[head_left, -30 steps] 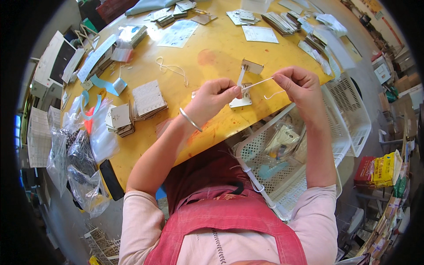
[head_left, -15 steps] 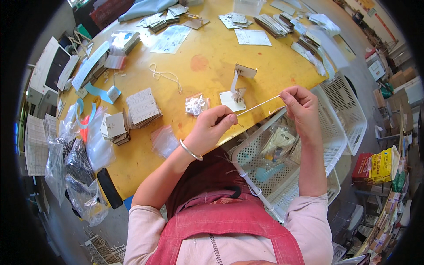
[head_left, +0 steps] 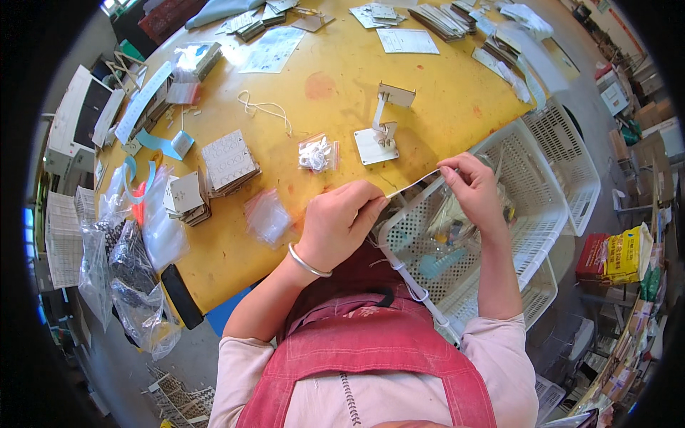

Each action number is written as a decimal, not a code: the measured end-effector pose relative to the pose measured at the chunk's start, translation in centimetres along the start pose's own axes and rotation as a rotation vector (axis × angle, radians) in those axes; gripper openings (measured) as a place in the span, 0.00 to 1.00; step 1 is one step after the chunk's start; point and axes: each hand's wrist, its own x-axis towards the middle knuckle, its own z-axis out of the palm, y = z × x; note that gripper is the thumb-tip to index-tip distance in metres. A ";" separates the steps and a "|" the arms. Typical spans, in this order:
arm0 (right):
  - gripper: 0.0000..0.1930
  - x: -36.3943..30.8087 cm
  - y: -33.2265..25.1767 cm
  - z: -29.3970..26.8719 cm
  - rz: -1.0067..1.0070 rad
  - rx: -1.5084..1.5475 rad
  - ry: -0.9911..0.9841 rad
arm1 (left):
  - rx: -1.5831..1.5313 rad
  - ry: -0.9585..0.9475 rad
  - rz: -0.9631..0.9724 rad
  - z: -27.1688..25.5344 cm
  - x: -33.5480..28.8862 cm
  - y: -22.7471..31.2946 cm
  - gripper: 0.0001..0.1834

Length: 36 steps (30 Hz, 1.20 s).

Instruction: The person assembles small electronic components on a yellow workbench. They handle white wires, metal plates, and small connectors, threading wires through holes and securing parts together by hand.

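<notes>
A thin white string (head_left: 414, 185) stretches taut between my two hands, over the table's front edge. My left hand (head_left: 344, 220), with a metal bangle at its wrist, pinches one end between thumb and fingers. The other end sits in a pinch of my right hand (head_left: 469, 182), above the white basket. Just beyond the string, a small wooden stand (head_left: 376, 145) with a square base and a raised top plate stands on the table. A small clear bag of white pieces (head_left: 317, 155) lies left of the stand. A looped white cord (head_left: 263, 108) rests farther back.
Stacked patterned boards (head_left: 230, 161) and flat clear bags (head_left: 268, 218) lie on the yellow table (head_left: 325, 118) left of my hands. White perforated baskets (head_left: 515, 272) stand against its right edge, one holding bagged parts. More board stacks (head_left: 442, 25) line the back.
My left hand has come slightly nearer to me. My right hand has dropped a little and shifted left, still gripping the string, which now spans a shorter gap.
</notes>
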 end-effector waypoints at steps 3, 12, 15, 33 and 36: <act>0.08 -1.3 -2.4 2.1 -0.202 -0.418 0.258 | 0.034 -0.022 0.005 1.0 -0.7 -0.8 0.05; 0.16 -5.4 -4.9 8.2 0.068 0.567 -0.097 | 0.008 -0.139 -0.091 1.9 -0.7 -0.9 0.06; 0.12 -5.2 -4.6 9.1 0.162 0.704 -0.073 | 0.051 -0.147 -0.084 1.7 -0.5 -1.2 0.06; 0.05 -3.0 -1.9 10.9 0.431 1.095 0.225 | 0.048 0.149 -0.137 1.5 5.0 -6.2 0.08; 0.06 -2.9 -1.7 10.9 0.446 1.095 0.261 | 0.018 0.156 -0.145 1.6 5.7 -6.3 0.08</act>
